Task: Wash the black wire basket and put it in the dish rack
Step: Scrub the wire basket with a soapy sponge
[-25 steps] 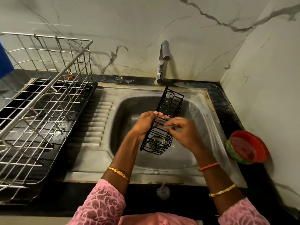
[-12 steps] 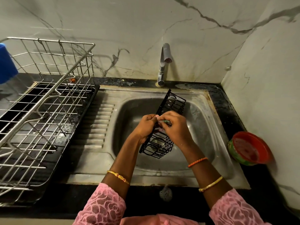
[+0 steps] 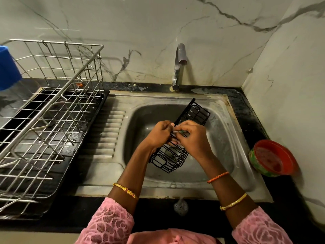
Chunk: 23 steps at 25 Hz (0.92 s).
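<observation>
A long black wire basket (image 3: pixel 195 112) hangs tilted over the steel sink (image 3: pixel 223 138), its far end toward the tap. My left hand (image 3: pixel 159 133) grips its left side around the middle. My right hand (image 3: pixel 192 138) lies over the basket's middle and pinches a small green scrubber against the wires; most of the scrubber is hidden under my fingers. The basket's near end (image 3: pixel 168 161) shows below both hands. The steel dish rack (image 3: pixel 52 110) stands on a black tray left of the sink.
The tap (image 3: pixel 178 66) rises behind the sink with no water running. A red and green bowl (image 3: pixel 272 160) sits on the counter at the right by the wall. A blue thing (image 3: pixel 8 67) shows at the far left edge. A grey lump (image 3: pixel 181 206) lies on the front counter edge.
My right hand has slid left along the basket toward my left hand, so the two hands now meet over its middle. The basket stays tilted over the sink.
</observation>
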Tool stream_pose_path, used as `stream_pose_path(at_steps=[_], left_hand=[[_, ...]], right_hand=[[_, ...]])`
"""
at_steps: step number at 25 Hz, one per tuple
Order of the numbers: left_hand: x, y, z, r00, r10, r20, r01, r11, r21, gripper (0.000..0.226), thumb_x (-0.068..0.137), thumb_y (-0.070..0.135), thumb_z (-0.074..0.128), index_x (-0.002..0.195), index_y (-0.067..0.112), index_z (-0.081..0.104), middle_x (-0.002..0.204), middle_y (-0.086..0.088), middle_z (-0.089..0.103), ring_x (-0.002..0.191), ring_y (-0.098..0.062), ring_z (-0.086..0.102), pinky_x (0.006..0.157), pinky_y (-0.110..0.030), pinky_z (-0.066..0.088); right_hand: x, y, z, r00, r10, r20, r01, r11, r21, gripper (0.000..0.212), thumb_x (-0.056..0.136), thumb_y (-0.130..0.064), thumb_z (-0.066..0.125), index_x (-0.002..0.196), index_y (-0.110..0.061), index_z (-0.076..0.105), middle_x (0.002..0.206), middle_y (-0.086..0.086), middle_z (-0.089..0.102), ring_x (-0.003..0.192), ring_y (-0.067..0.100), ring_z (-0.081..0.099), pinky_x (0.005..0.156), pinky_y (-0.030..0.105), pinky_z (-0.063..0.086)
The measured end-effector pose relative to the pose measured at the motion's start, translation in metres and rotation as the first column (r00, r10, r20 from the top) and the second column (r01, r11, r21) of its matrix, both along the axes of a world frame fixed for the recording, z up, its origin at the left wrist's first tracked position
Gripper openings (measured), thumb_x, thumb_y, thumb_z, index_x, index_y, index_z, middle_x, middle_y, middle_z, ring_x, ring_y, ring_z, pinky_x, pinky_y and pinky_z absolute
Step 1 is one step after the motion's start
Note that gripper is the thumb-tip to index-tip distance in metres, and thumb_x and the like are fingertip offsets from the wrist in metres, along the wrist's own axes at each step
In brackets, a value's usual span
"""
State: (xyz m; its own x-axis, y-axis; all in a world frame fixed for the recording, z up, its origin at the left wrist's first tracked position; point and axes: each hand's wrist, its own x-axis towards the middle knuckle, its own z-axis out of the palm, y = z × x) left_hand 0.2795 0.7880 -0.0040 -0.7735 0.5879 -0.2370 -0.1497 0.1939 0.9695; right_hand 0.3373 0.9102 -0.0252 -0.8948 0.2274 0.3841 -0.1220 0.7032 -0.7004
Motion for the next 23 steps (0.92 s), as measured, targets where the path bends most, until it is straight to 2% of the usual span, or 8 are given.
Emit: stream_pose_path(at_steps=[2, 5, 7, 10, 12, 15, 19, 23], left_hand=[[-0.001, -0.001, 0.002, 1.000, -0.008, -0.012, 0.008, 1.000, 0.019, 0.021, 0.104, 0.010, 0.030, 0.097, 0.000, 0.047, 0.075, -0.013, 0.058, 0.046, -0.008, 0.064, 0.046, -0.015, 0.050], [-0.002, 0.000, -0.004, 0.999, -0.019, -0.044, 0.019, 1.000, 0.010, 0.021, 0.103, 0.009, 0.032, 0.101, -0.002, 0.049, 0.088, -0.015, 0.063, 0.045, -0.009, 0.063, 0.047, -0.016, 0.051], [-0.008, 0.001, -0.010, 0.995, -0.009, -0.096, 0.005, 0.999, -0.045, 0.021, 0.102, 0.009, 0.035, 0.100, -0.002, 0.053, 0.100, -0.010, 0.065, 0.041, -0.007, 0.058, 0.046, -0.015, 0.049], [-0.013, -0.003, -0.010, 0.992, 0.019, -0.124, -0.029, 0.997, -0.077, 0.022, 0.102, 0.008, 0.037, 0.095, 0.001, 0.056, 0.103, -0.009, 0.066, 0.036, -0.003, 0.048, 0.045, -0.015, 0.047], [-0.012, -0.005, -0.010, 0.991, 0.046, -0.122, -0.055, 0.996, -0.072, 0.023, 0.102, 0.007, 0.038, 0.090, 0.003, 0.058, 0.098, -0.005, 0.067, 0.035, -0.003, 0.045, 0.043, -0.014, 0.045], [-0.009, -0.002, -0.011, 0.989, 0.054, -0.136, -0.064, 0.995, -0.070, 0.022, 0.101, 0.007, 0.040, 0.091, 0.001, 0.059, 0.085, -0.005, 0.066, 0.034, -0.002, 0.045, 0.041, -0.015, 0.043], [-0.010, 0.000, -0.014, 0.982, 0.085, -0.171, -0.099, 0.992, -0.074, 0.023, 0.100, 0.009, 0.043, 0.088, 0.000, 0.061, 0.086, -0.023, 0.061, 0.035, -0.004, 0.046, 0.041, -0.017, 0.043], [-0.012, -0.001, -0.018, 0.980, 0.075, -0.183, -0.092, 0.992, -0.085, 0.022, 0.100, 0.014, 0.044, 0.083, 0.010, 0.058, 0.084, -0.025, 0.063, 0.036, -0.004, 0.046, 0.044, -0.022, 0.044]], right_hand=[[0.000, -0.005, 0.002, 1.000, 0.009, 0.010, -0.009, 1.000, -0.017, 0.013, 0.078, -0.004, 0.070, 0.091, -0.003, 0.073, 0.089, 0.005, 0.066, 0.080, 0.013, 0.063, 0.069, 0.012, 0.052], [0.020, 0.012, -0.006, 0.998, 0.017, 0.063, -0.017, 1.000, 0.003, 0.011, 0.077, -0.002, 0.071, 0.087, -0.005, 0.073, 0.087, 0.003, 0.066, 0.077, 0.011, 0.062, 0.068, 0.004, 0.046], [0.041, 0.025, -0.018, 0.992, 0.007, 0.128, -0.004, 1.000, -0.024, 0.008, 0.076, -0.003, 0.072, 0.083, -0.006, 0.073, 0.084, 0.002, 0.065, 0.075, 0.013, 0.063, 0.068, 0.009, 0.049], [0.059, 0.034, -0.026, 0.978, -0.037, 0.204, 0.062, 0.991, -0.119, 0.009, 0.075, -0.003, 0.074, 0.082, -0.009, 0.073, 0.086, 0.003, 0.067, 0.074, 0.009, 0.064, 0.070, 0.019, 0.055], [0.049, 0.034, -0.016, 0.989, -0.084, 0.120, 0.106, 0.975, -0.196, 0.012, 0.076, -0.004, 0.073, 0.087, -0.010, 0.072, 0.090, 0.005, 0.070, 0.077, 0.005, 0.066, 0.070, 0.013, 0.054], [0.009, 0.024, 0.006, 0.997, -0.045, -0.061, 0.038, 0.993, -0.113, 0.012, 0.077, -0.003, 0.072, 0.088, -0.006, 0.072, 0.090, 0.005, 0.069, 0.081, 0.009, 0.065, 0.074, 0.013, 0.053], [-0.011, 0.010, 0.004, 0.999, 0.028, -0.046, -0.028, 1.000, 0.008, 0.011, 0.077, -0.001, 0.071, 0.088, -0.002, 0.073, 0.090, 0.007, 0.066, 0.080, 0.008, 0.060, 0.073, 0.004, 0.046], [0.010, 0.026, -0.010, 0.999, 0.028, -0.024, -0.027, 0.998, 0.052, 0.012, 0.077, -0.002, 0.071, 0.089, -0.005, 0.073, 0.088, 0.005, 0.067, 0.079, 0.007, 0.060, 0.071, 0.003, 0.044]])
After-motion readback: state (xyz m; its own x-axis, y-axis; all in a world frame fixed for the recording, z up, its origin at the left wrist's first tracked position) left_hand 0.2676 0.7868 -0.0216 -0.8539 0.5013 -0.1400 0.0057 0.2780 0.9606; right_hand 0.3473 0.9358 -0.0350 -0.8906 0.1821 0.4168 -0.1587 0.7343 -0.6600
